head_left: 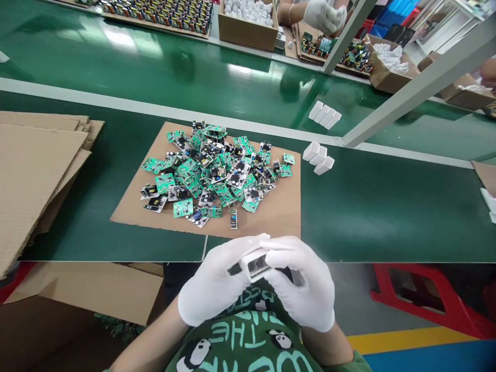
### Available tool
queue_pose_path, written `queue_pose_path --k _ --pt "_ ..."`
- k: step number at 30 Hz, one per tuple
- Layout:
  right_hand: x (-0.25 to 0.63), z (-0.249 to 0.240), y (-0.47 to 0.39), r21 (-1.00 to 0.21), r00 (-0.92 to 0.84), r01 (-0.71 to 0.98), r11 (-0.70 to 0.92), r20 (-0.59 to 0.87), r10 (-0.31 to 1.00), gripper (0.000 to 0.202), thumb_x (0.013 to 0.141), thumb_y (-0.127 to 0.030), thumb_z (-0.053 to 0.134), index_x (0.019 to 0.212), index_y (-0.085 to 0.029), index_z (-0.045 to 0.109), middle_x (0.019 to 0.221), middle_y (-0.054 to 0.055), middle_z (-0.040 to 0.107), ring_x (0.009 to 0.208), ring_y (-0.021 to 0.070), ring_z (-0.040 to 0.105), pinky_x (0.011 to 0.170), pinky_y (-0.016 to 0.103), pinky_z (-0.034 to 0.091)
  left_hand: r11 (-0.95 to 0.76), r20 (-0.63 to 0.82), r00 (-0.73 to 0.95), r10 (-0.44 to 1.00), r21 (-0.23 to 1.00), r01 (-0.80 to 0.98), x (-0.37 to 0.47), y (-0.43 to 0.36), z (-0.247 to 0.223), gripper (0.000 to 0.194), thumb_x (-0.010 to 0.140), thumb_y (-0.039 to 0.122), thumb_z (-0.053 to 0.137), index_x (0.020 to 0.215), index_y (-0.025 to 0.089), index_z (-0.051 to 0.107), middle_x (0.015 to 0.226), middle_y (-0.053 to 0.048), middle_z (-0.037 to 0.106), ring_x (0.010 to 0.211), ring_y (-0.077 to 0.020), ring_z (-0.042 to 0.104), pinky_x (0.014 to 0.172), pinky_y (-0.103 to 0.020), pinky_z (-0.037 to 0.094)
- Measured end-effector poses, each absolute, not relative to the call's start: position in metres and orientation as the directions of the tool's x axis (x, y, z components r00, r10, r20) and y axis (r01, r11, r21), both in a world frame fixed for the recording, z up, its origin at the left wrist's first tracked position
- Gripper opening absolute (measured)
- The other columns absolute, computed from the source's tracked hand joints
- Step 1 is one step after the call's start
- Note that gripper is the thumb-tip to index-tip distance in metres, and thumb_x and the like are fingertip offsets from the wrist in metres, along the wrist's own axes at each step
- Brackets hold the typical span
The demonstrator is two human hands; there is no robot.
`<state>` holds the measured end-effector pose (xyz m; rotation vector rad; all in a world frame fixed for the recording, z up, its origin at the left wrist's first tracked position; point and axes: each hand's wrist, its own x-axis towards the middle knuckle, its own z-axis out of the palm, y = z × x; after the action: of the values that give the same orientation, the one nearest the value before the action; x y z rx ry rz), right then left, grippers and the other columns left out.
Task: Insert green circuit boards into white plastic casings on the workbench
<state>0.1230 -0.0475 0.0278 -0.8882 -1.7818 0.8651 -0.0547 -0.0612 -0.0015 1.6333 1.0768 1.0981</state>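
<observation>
Both hands work close to the body: the fingers of the left hand (217, 281) grip one side of a small white case (256, 264), and those of the right hand (300, 284) close on its other side, so the case sits between them, tilted, its open end towards the camera. Something greyish shows inside, but it is too small to tell whether it is seated straight; if it is crooked, pressing harder could jam it or scrape its parts against the wall. The case is held just off the near edge of the counter (387, 217), so a slip would probably send it to the lap or floor rather than onto the green surface, and smooth plastic under white gloves seems a likely cause. Ahead, the circuit boards (213, 173) lie heaped on a cardboard sheet (271, 225), faces and undersides mixed and many touching; pulling one from the middle could drag its neighbours, bend leads or scratch solder. A lone board (233, 219) stands near the sheet's front edge, where a passing cuff might knock it. To the right, three white cases (318, 158) rest side by side near the pale strip (271, 128); a careless sideways reach could scatter them.
</observation>
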Motion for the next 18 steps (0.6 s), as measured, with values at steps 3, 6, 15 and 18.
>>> queue_pose_path --k 3,6,15,18 --pt "0.12 0.032 -0.052 -0.791 -0.288 0.274 0.547 0.475 0.831 0.019 0.096 -0.017 0.064 0.113 -0.025 0.063 0.11 0.007 0.071 0.097 0.0219 0.07 0.083 0.036 0.061 -0.282 0.242 0.228 0.943 0.946 0.161 -0.055 -0.061 -0.002 0.042 0.087 0.017 0.071 0.128 0.026 0.064 0.123 -0.007 0.07 0.107 -0.021 0.071 0.095 -0.029 0.058" --pt "0.118 0.033 -0.053 -0.759 -0.298 0.298 0.579 0.503 0.812 0.024 0.095 -0.016 0.064 0.117 -0.026 0.062 0.11 0.008 0.071 0.097 0.0216 0.07 0.083 0.036 0.062 -0.257 0.229 0.199 0.953 0.958 0.13 -0.054 -0.06 -0.001 0.044 0.085 0.019 0.074 0.127 0.025 0.065 0.124 -0.008 0.07 0.106 -0.0212 0.071 0.094 -0.029 0.059" --pt "0.113 0.028 -0.058 -0.785 -0.192 0.277 0.554 0.52 0.832 0.032 0.088 -0.007 0.07 0.114 -0.025 0.062 0.109 0.006 0.071 0.098 0.0194 0.07 0.085 0.031 0.061 -0.198 0.192 0.198 0.961 0.98 0.011 -0.052 -0.059 0.006 0.05 0.084 0.012 0.075 0.127 0.035 0.065 0.124 0.002 0.07 0.108 -0.0144 0.07 0.096 -0.02 0.056" --pt "0.114 0.027 -0.059 -0.792 -0.187 0.276 0.545 0.512 0.838 0.036 0.087 -0.005 0.07 0.116 -0.025 0.062 0.109 0.005 0.071 0.1 0.0196 0.069 0.086 0.031 0.06 -0.185 0.185 0.213 0.959 0.983 -0.022 -0.051 -0.056 0.009 0.045 0.084 0.012 0.074 0.124 0.031 0.067 0.123 -0.001 0.071 0.108 -0.0163 0.07 0.096 -0.022 0.057"
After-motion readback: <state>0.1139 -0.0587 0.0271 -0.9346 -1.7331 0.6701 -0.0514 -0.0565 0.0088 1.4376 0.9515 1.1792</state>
